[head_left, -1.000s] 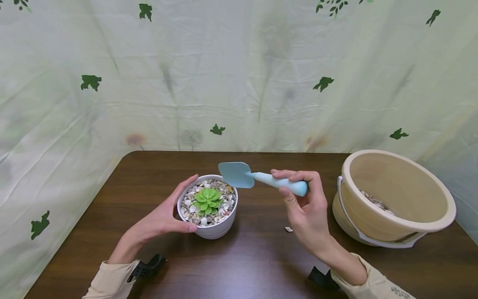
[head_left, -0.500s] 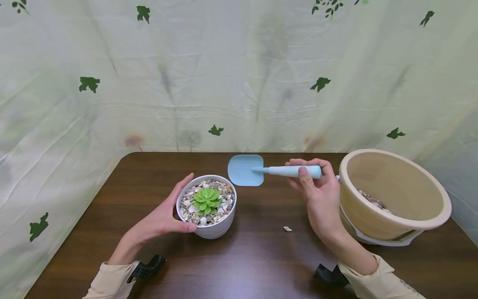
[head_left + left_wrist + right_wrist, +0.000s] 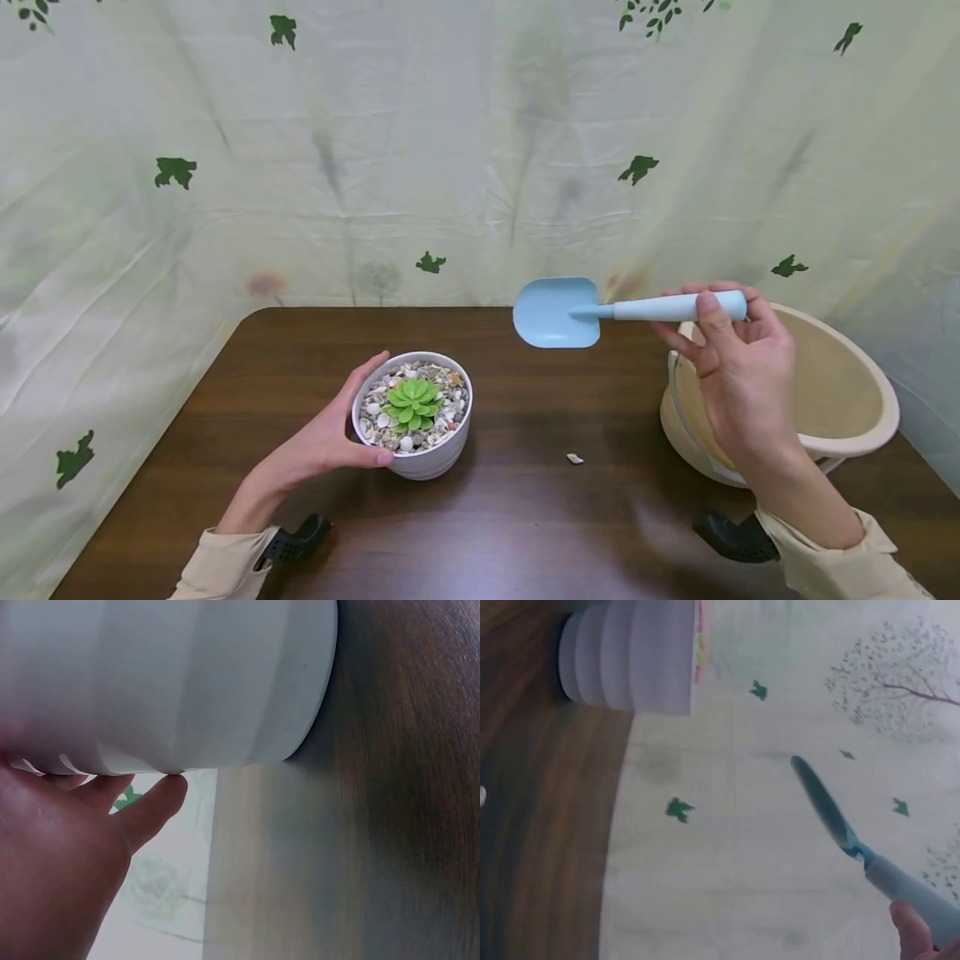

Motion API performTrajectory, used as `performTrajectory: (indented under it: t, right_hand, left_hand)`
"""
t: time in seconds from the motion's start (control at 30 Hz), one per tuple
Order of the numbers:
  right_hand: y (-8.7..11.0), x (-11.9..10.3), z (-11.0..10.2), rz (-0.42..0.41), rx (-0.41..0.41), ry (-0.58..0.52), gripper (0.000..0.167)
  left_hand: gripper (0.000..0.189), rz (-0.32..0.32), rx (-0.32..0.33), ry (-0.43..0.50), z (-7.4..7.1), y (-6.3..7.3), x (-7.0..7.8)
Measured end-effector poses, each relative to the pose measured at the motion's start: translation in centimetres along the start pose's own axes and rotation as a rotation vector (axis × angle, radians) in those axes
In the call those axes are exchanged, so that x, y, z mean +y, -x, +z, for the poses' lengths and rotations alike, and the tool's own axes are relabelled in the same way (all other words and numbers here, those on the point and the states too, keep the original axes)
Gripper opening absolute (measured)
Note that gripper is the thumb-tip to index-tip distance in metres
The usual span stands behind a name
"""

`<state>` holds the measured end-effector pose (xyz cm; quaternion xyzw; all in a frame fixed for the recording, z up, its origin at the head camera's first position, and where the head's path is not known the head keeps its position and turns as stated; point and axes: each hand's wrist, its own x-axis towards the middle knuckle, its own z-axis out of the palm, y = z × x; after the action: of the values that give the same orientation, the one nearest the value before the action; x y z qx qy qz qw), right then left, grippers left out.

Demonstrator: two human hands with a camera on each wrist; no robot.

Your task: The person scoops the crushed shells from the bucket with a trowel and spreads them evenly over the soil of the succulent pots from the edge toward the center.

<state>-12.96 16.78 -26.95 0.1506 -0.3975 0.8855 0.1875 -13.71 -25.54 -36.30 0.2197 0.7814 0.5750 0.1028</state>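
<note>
In the head view my left hand [image 3: 333, 433] holds a white ribbed pot [image 3: 431, 462] from its left side, thumb at the near rim and fingers around the far side. The left wrist view shows fingertips against the pot wall [image 3: 187, 682]. Inside the pot sits a green succulent [image 3: 412, 402] on a bed of shells and pebbles [image 3: 384, 421]. My right hand [image 3: 742, 375] grips the handle of a light blue trowel [image 3: 557, 312], held up in the air with its blade pointing left. No load shows on the blade. In the right wrist view the trowel [image 3: 825, 802] stands apart from the pot.
Behind my right hand stands a beige bucket [image 3: 847, 358] with a pale handle, partly hidden by the hand. One small shell piece [image 3: 574, 458] lies on the dark wooden table [image 3: 525, 533]. A pale leaf-patterned curtain [image 3: 480, 150] hangs behind.
My right hand has carried the trowel from beside the pot's rim up and to the right, in front of the bucket. The left hand keeps its hold on the pot.
</note>
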Motion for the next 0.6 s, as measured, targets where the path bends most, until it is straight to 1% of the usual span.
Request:
performTrajectory:
  t: [0.13, 0.23, 0.3, 0.4, 0.5, 0.53, 0.6]
  right_hand:
    - [-0.6, -2.5, -0.9, -0.039, 0.033, -0.045, 0.016]
    - [-1.2, -4.4, -1.8, -0.081, 0.071, -0.047, 0.022]
    - [-1.7, -5.5, -2.4, -0.125, 0.097, -0.03, 0.028]
    - [-2.4, -6.9, -3.4, -0.189, 0.134, 0.054, 0.035]
    - [-3.1, -8.0, -4.5, -0.241, 0.167, 0.155, 0.035]
    - [-3.3, -8.2, -4.9, -0.257, 0.172, 0.184, 0.035]
    - [-3.8, -8.8, -5.8, -0.283, 0.157, 0.237, 0.034]
  left_hand:
    - [0.112, -0.001, -0.001, 0.002, 0.0, 0.0, 0.0]
    - [0.111, -0.007, -0.003, 0.006, 0.0, 0.0, 0.0]
    - [0.111, -0.009, -0.003, 0.004, 0.0, 0.0, 0.0]
    - [0.111, -0.013, -0.003, 0.001, -0.1, 0.1, 0.0]
    - [0.11, -0.018, -0.005, 0.002, -0.1, 0.1, 0.0]
    - [0.11, -0.02, -0.006, 0.003, -0.1, 0.2, 0.0]
    - [0.11, -0.023, -0.007, 0.004, -0.1, 0.1, 0.0]
